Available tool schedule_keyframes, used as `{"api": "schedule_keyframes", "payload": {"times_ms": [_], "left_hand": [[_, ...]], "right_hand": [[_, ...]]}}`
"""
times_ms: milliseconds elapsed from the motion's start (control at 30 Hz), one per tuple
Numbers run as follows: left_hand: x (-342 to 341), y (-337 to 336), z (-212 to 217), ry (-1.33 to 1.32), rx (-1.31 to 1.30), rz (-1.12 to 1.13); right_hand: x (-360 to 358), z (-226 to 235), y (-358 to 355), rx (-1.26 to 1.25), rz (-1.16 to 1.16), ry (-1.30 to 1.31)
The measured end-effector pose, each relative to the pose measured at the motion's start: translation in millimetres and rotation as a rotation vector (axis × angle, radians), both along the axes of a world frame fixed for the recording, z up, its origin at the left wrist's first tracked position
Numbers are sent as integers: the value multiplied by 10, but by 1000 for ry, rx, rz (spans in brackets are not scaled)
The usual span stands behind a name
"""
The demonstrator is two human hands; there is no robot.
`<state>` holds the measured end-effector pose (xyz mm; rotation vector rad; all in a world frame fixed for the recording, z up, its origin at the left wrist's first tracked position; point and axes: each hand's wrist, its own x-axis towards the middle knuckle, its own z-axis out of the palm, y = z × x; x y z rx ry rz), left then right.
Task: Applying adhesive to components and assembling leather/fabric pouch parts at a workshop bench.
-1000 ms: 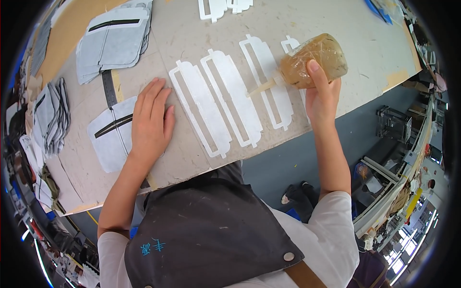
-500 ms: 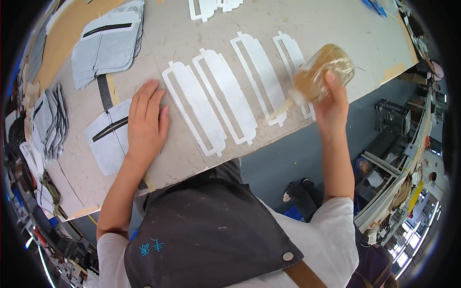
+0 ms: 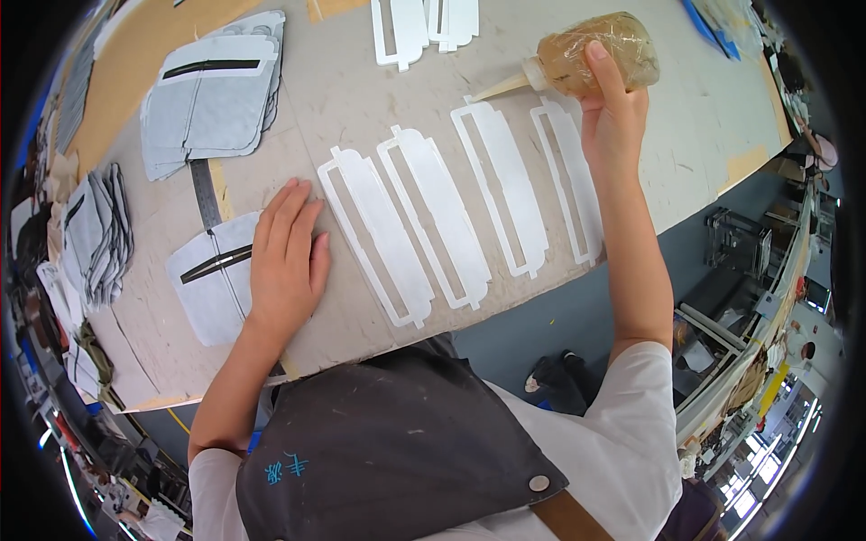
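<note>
My right hand (image 3: 616, 113) grips a clear squeeze bottle (image 3: 604, 54) of amber, glue-like liquid. The bottle lies tilted on its side in the air, and its narrow nozzle tip meets or hovers at the far end of a white slotted strip (image 3: 516, 185), third from the left. Beside it lie three similar pieces: the leftmost strip (image 3: 390, 239), a second strip (image 3: 442, 216) and a rightmost strip (image 3: 577, 198) partly behind my right forearm. My left hand (image 3: 287, 257) rests flat, fingers stretched, on the table and over the edge of a grey fabric panel (image 3: 209, 302) with a black slit.
Stacked grey panels (image 3: 212, 104) lie at the far left, with another bundle (image 3: 95, 239) nearer the left edge. More white slotted pieces (image 3: 400, 32) sit at the back. The table's front edge (image 3: 505, 302) runs before me. Blue-edged plastic (image 3: 713, 27) lies at the far right.
My right hand has carried the bottle away from me, its nozzle going from the near end of the third strip to the far end. My left hand stays on the panel. The view has shifted slightly.
</note>
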<state>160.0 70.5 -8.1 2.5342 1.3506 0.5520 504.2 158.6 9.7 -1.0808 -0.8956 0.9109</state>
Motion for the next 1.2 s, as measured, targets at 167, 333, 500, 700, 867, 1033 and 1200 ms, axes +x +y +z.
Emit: {"api": "schedule_keyframes", "payload": {"times_ms": [167, 333, 500, 700, 867, 1033, 1200], "left_hand": [[9, -1, 9, -16, -4, -3], [16, -1, 12, -25, -5, -4], [5, 5, -2, -31, 11, 1], [1, 12, -4, -33, 23, 1], [3, 22, -28, -41, 39, -7], [1, 31, -34, -38, 44, -5], [-14, 37, -35, -32, 45, -5]], "right_hand": [[-27, 7, 51, -18, 10, -12], [66, 12, -93, -74, 22, -44], [102, 44, -347, -124, 4, -47], [138, 90, -666, -195, -41, -45], [184, 120, -936, -249, -88, -23], [278, 88, -1195, -317, -30, -117], [310, 159, -1305, -362, -13, -99]]}}
